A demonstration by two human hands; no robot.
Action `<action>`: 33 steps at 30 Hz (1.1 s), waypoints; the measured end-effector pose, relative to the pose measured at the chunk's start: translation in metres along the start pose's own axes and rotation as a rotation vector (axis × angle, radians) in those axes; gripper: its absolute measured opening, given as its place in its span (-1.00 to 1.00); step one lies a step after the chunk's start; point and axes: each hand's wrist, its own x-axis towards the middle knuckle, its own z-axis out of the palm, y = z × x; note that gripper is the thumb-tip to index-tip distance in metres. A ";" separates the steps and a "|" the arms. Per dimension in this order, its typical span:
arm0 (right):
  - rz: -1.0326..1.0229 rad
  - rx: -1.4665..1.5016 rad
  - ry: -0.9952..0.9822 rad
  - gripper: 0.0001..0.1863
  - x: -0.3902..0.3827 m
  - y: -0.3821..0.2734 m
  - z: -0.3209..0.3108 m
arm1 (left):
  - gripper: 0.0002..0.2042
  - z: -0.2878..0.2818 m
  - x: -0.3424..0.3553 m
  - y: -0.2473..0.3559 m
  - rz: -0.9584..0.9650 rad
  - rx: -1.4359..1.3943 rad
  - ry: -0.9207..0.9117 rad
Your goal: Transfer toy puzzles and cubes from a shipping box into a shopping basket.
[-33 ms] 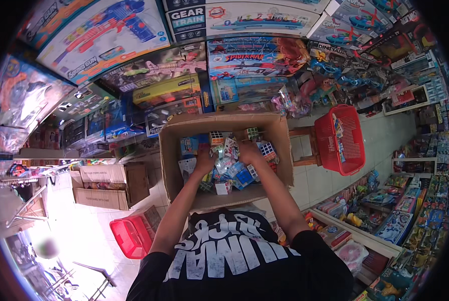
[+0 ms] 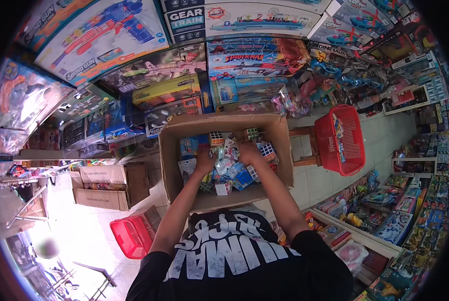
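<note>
Both my hands reach down inside an open cardboard box (image 2: pixel 224 202) of puzzle cubes and small wrapped packets. My left hand (image 2: pixel 204 159) is curled in the left part of the pile, its fingertips hidden. Beside it lies a clear-wrapped packet (image 2: pixel 227 153) with coloured patches. My right hand (image 2: pixel 248 152) is curled at the packet's other side; what its fingers hold is hidden. Around the hands are a cube with orange and white squares (image 2: pixel 216 137), a green-sided cube (image 2: pixel 252 133), a blue-and-white cube (image 2: pixel 267 150) and a blue cube-shaped item (image 2: pixel 244 177).
To the right, a red plastic basket (image 2: pixel 330 143) holding some packets stands by a wooden stool (image 2: pixel 305 160). Left on the floor are another cardboard box (image 2: pixel 101 200) and a red basket (image 2: pixel 129 238). Boxed toys (image 2: pixel 257 57) line the far shelves; more toy shelves (image 2: pixel 395 220) run along the right.
</note>
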 end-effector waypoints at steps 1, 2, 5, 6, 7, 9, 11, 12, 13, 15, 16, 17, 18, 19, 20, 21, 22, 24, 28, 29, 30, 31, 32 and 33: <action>-0.015 0.053 0.011 -0.32 -0.003 0.000 -0.005 | -0.62 0.004 0.003 -0.005 -0.078 0.002 -0.034; -0.028 0.106 0.025 -0.30 -0.005 0.000 -0.008 | -0.57 0.008 0.005 -0.010 -0.153 0.004 -0.068; 0.011 0.302 0.016 -0.30 -0.006 -0.001 -0.016 | -0.48 0.017 0.005 -0.021 -0.258 -0.328 -0.110; 0.013 0.303 0.014 -0.30 -0.007 -0.002 -0.019 | -0.48 0.017 0.005 -0.023 -0.259 -0.327 -0.111; -0.002 0.311 0.044 -0.33 -0.009 -0.004 -0.021 | -0.45 0.016 0.004 -0.026 -0.177 -0.295 -0.091; -0.002 0.320 0.076 -0.35 -0.013 0.003 -0.012 | -0.41 0.014 0.005 -0.014 -0.089 -0.265 -0.085; -0.038 0.467 0.234 -0.40 -0.017 0.007 -0.006 | -0.40 0.012 0.002 -0.005 -0.093 -0.359 -0.072; -0.043 0.469 0.235 -0.40 -0.020 0.007 -0.005 | -0.40 0.009 0.001 -0.004 -0.094 -0.356 -0.068; -0.001 0.645 0.290 -0.48 -0.023 0.007 -0.005 | -0.37 0.004 -0.001 -0.003 -0.176 -0.399 -0.106; 0.051 0.821 0.353 -0.56 -0.032 0.006 -0.018 | -0.32 -0.005 -0.005 0.007 -0.251 -0.441 -0.152; 0.117 1.094 0.318 -0.55 -0.038 0.007 -0.024 | -0.36 -0.013 -0.010 0.015 -0.179 -0.483 -0.113; 0.180 1.368 0.277 -0.53 -0.043 0.007 -0.029 | -0.40 -0.024 -0.015 0.028 -0.107 -0.525 -0.070; 0.179 1.368 0.284 -0.53 -0.047 0.008 -0.029 | -0.40 -0.032 -0.018 0.034 -0.101 -0.523 -0.073; 0.229 1.586 0.321 -0.52 -0.052 0.009 -0.028 | -0.44 -0.040 -0.021 0.040 -0.105 -0.571 -0.068; 0.274 1.805 0.353 -0.51 -0.057 0.007 -0.028 | -0.48 -0.048 -0.025 0.047 -0.109 -0.619 -0.059; 0.294 1.972 0.320 -0.45 -0.067 -0.008 -0.041 | -0.48 -0.056 -0.030 0.054 -0.108 -0.618 -0.052; 0.287 1.971 0.317 -0.45 -0.073 -0.018 -0.046 | -0.52 -0.063 -0.035 0.061 -0.065 -0.579 -0.020; 0.216 2.143 0.375 -0.46 -0.086 -0.034 -0.054 | -0.55 -0.073 -0.044 0.080 -0.007 -0.539 0.006; 0.150 2.152 0.386 -0.46 -0.114 -0.074 -0.055 | -0.60 -0.070 -0.075 0.106 0.045 -0.828 0.113; 0.196 2.035 0.392 -0.44 -0.120 -0.084 -0.054 | -0.63 -0.069 -0.084 0.109 0.091 -0.907 0.156; 0.242 1.916 0.400 -0.42 -0.126 -0.097 -0.057 | -0.63 -0.065 -0.093 0.109 0.098 -0.908 0.157; 0.302 1.719 0.598 -0.44 -0.134 -0.113 -0.058 | -0.65 -0.062 -0.103 0.110 0.152 -0.891 0.202; 0.297 1.717 0.605 -0.44 -0.141 -0.119 -0.055 | -0.66 -0.061 -0.112 0.110 0.206 -0.875 0.246; 0.231 1.642 0.639 -0.51 -0.148 -0.124 -0.052 | -0.71 -0.063 -0.122 0.108 0.264 -0.811 0.261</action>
